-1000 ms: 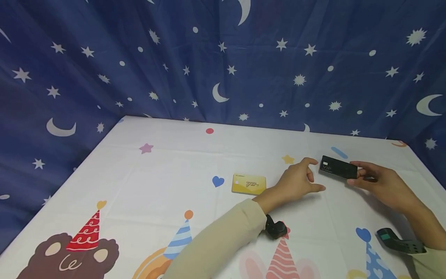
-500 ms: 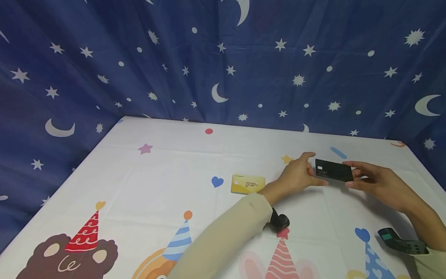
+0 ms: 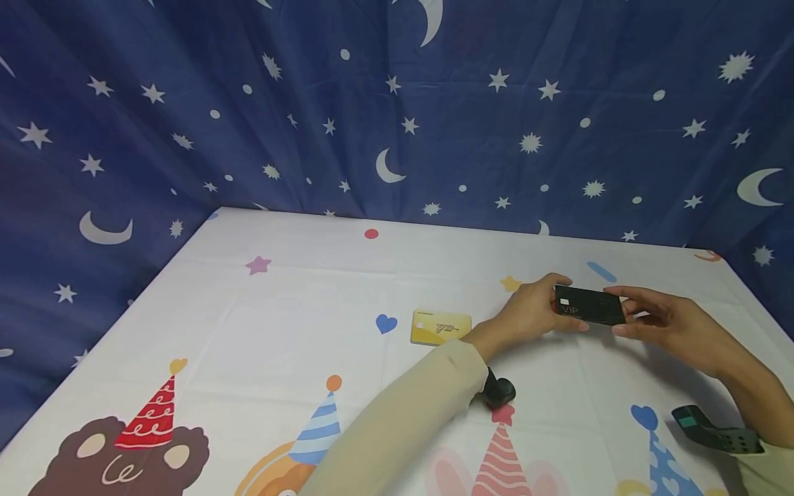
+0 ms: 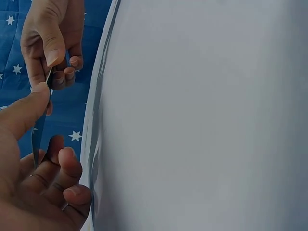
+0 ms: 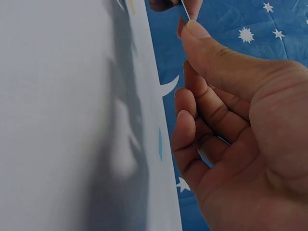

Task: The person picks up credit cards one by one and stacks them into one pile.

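Observation:
A black card (image 3: 591,306) printed "VIP" with a chip square is held level over the right part of the table, between both hands. My left hand (image 3: 533,308) grips its left end, thumb at the near edge and a finger at the far edge. At the other end my right hand (image 3: 679,327) pinches it between thumb and fingers. Seen nearly edge-on in the left wrist view, the black card (image 4: 37,137) is a thin strip. Only a sliver of the black card (image 5: 184,12) shows past the right thumb in the right wrist view. A yellow card (image 3: 437,326) lies flat beside my left wrist.
A white tablecloth (image 3: 298,310) with party-hat animals, hearts and stars covers the table. Behind it hangs a dark blue curtain (image 3: 310,89) with moons and stars. Black wrist devices (image 3: 716,430) sit at both sleeves.
The black card has moved left with my right hand and levelled out. My left hand, apart from it earlier, now grips its left end. The yellow card has stayed put.

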Demonstrator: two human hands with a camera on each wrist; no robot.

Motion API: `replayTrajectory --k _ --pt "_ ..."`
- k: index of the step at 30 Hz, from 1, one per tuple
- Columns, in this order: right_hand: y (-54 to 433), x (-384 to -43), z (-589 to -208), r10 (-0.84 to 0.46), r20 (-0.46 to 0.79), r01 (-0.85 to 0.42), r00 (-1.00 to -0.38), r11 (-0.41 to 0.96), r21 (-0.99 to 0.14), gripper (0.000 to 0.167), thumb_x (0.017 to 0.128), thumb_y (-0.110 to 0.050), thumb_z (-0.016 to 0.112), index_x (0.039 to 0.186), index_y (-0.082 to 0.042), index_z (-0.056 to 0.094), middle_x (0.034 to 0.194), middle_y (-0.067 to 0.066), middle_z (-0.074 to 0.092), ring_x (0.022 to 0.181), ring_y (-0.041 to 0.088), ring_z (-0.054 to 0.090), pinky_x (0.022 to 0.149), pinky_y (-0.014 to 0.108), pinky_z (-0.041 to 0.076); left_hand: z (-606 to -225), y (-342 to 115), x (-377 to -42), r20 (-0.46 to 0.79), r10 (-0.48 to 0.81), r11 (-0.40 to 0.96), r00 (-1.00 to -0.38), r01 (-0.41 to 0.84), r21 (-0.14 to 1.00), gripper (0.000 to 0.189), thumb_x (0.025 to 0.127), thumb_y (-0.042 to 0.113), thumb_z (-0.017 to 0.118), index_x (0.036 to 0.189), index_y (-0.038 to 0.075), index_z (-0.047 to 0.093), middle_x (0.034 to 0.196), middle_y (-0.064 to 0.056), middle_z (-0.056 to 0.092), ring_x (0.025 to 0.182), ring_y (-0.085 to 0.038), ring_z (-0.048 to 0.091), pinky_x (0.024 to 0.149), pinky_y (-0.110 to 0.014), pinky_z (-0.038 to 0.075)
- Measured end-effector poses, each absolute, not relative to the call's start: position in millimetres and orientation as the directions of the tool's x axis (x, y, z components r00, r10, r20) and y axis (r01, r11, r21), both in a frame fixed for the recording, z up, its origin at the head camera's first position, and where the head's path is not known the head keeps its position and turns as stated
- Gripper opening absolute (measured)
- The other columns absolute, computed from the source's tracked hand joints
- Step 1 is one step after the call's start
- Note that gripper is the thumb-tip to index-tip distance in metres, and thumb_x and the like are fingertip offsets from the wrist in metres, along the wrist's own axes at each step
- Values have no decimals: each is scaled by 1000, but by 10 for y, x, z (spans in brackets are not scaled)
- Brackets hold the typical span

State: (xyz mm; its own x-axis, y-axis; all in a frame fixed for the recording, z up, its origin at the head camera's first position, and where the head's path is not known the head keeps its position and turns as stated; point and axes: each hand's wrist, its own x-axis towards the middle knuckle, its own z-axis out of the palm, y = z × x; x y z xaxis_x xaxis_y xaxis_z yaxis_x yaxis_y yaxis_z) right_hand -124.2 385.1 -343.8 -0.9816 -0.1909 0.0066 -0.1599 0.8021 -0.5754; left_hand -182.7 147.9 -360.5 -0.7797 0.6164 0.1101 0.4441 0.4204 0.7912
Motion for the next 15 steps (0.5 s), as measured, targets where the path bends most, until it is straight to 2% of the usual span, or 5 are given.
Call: replayTrajectory --k 9,15 --pt "3831 -1225 -3418 -208 14 -177 -978 794 -582 68 86 -24 73 143 -6 42 100 13 56 87 3 60 67 23 47 -3617 1465 -1841 117 626 428 -771 465 775 67 76 32 82 131 11 50 85 9 57 70 1 51 62 -11 38" --pt "3842 -1219 -3415 -209 20 -181 -978 789 -587 68 87 -23 72 144 -6 41 102 13 55 84 5 61 65 25 46 -3606 1447 -1865 112 613 428 -782 448 785 67 74 32 83 130 13 51 78 8 56 63 -1 50 57 -14 39"
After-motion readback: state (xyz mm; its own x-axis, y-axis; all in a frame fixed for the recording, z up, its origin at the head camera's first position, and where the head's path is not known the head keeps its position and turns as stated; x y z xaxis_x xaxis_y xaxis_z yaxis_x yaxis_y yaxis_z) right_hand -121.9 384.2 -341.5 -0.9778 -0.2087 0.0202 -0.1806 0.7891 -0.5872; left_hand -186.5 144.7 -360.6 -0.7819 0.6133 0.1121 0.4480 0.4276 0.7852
